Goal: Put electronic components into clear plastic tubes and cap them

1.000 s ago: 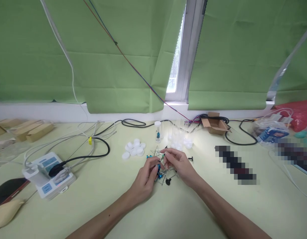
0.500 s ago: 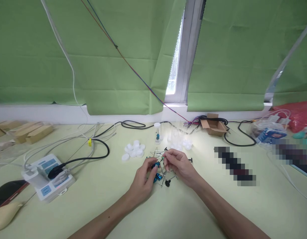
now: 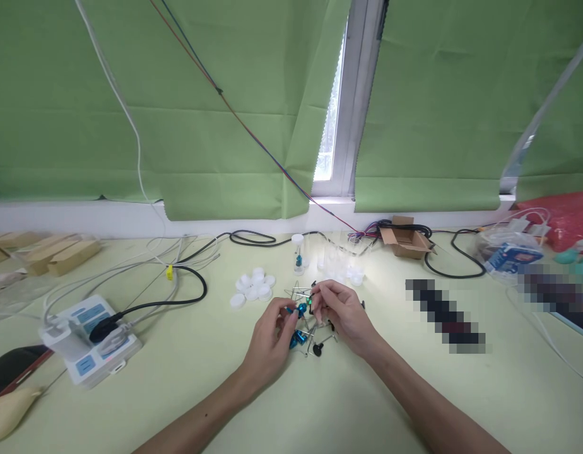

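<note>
My left hand (image 3: 273, 334) is closed, thumb and fingers pinching a small shiny blue metal piece (image 3: 301, 308). My right hand (image 3: 339, 314) faces it from the other side, fingertips pressed together low over the pile; whatever they pinch is hidden. Beneath and between both hands lies a loose pile of thin metal rods (image 3: 312, 328), with more blue parts (image 3: 298, 339) and a black round-headed part (image 3: 318, 349) at its near edge. Behind the pile a clear capped tube (image 3: 298, 255) stands upright with a blue piece inside.
Several white caps (image 3: 253, 287) lie left of the pile. Clear containers (image 3: 336, 265) stand behind my right hand. An open cardboard box (image 3: 406, 239) sits at the back right. A power strip (image 3: 90, 340) with plugs and cables is on the left.
My left hand's blue piece has turned and shows more clearly between the fingertips. The right hand has shifted only slightly, staying over the pile.
</note>
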`<act>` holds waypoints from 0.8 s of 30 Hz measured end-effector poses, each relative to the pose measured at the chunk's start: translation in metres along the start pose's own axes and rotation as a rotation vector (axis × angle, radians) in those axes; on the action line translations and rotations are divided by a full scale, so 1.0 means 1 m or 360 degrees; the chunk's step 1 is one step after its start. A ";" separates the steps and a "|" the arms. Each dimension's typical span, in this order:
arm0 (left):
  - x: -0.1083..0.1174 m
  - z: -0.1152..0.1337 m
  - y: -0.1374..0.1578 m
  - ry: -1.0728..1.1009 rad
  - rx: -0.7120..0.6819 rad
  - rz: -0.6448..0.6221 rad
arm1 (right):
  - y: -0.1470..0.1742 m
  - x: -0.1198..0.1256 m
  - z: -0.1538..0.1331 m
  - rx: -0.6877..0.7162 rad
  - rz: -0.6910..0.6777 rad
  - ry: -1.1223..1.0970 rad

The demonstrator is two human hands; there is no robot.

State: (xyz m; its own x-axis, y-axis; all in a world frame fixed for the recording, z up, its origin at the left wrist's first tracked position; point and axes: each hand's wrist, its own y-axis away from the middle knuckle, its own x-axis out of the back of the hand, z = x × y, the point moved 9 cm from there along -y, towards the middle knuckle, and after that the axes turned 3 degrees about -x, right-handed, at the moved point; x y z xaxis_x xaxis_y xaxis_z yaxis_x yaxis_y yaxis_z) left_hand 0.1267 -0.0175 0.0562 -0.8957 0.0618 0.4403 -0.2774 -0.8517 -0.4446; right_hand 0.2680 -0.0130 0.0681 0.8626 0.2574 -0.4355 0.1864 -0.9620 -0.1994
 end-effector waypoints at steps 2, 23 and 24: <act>0.003 0.002 -0.001 -0.0010 -0.0019 0.0049 | -0.001 0.004 -0.003 0.0053 0.0083 0.0078; 0.004 -0.001 -0.085 0.0061 0.0348 -0.0086 | 0.009 -0.016 -0.006 0.0375 0.0095 0.0889; -0.004 -0.002 -0.094 0.0009 0.0328 -0.0137 | 0.011 -0.019 -0.008 0.0455 0.0076 0.0984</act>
State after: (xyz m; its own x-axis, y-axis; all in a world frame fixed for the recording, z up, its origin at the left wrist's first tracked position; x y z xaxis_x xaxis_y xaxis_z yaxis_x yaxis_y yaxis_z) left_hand 0.1553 0.0633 0.0943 -0.8738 0.1410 0.4653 -0.2763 -0.9315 -0.2367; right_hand 0.2577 -0.0288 0.0809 0.9928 0.0339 0.1152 0.0830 -0.8874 -0.4535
